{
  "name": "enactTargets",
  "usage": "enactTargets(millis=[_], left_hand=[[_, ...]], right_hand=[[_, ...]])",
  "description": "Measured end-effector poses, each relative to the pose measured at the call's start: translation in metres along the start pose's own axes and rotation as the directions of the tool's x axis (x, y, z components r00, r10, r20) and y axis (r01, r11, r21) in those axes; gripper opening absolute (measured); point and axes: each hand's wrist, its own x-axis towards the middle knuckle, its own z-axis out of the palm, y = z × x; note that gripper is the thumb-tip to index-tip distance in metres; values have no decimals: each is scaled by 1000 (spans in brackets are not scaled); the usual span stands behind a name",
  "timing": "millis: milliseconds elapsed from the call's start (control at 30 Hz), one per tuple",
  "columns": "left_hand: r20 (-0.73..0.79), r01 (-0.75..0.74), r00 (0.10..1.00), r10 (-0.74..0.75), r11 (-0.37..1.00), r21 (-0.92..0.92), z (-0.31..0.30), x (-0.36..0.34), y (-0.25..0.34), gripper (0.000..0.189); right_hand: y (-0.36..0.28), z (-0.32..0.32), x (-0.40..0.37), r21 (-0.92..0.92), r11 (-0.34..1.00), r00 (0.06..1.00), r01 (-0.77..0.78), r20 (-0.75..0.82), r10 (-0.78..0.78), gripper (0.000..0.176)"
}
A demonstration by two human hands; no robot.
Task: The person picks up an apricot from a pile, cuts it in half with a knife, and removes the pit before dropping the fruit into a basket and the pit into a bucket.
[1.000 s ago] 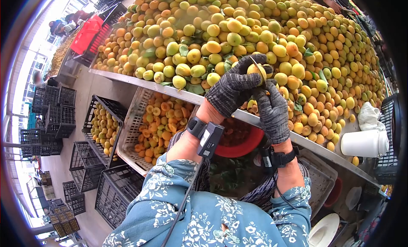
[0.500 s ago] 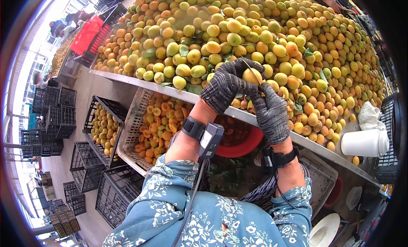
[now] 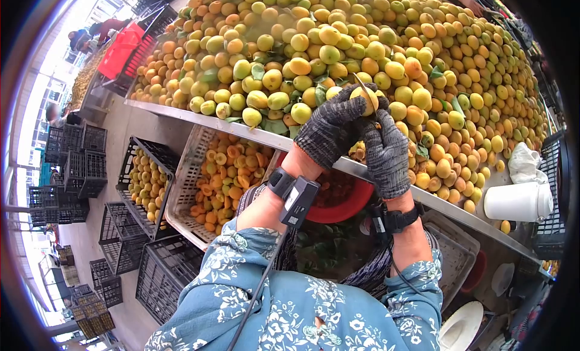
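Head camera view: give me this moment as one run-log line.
left hand: grips apricot | right hand: holds knife, blade on apricot | below: red bowl, basket of halved fruit | behind: fruit pile

Your left hand and right hand meet at the near edge of the table, with a fruit in the left and a knife in the right. The fruit heap lies behind them. Under the edge sits a bowl. Left of it is a basket, then a crate. A jug stands on your right.

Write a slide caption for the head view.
Gloved left hand holds a yellow fruit, right hand a thin blade, above a fruit-heaped table.
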Motion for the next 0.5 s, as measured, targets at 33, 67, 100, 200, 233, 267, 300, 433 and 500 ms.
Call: enactTargets(millis=[33, 67, 100, 200, 233, 267, 300, 433, 500], left_hand=[[-1, 0, 1000, 0, 1000, 2, 1, 1, 3, 34], [-1, -55, 998, 55, 992, 114, 1, 1, 6, 34], [7, -108, 994, 110, 969, 224, 2, 1, 10, 33], [-24, -80, 996, 91, 954, 290, 8, -6, 20, 39], [-35, -69, 996, 82, 956, 284, 7, -5, 19, 40], [-36, -69, 996, 83, 956, 285, 5, -4, 19, 40], [-78, -62, 993, 88, 954, 292, 2, -4, 18, 38], [-132, -140, 972, 194, 931, 336, -10, 1, 9, 31], [-132, -185, 955, 264, 885, 428, -25, 9, 3, 28]], right_hand=[[-4, -1, 1, 2, 1000, 1000, 0, -1, 0, 35], [-11, -3, 2, 2, 991, 991, -131, 23, 131, 32], [-19, -3, 3, -1, 966, 965, -259, 46, 259, 29], [-16, 4, 2, -189, 960, 976, -207, 22, 215, 28], [-17, 5, 3, -188, 960, 976, -208, 23, 216, 28], [-18, 6, 5, -240, 941, 964, -237, 58, 258, 29], [-19, 6, 6, -292, 919, 949, -264, 90, 301, 30], [-15, 16, 5, -458, 868, 964, -193, 76, 254, 38], [-15, 19, 8, -483, 856, 963, -185, 87, 257, 38]])
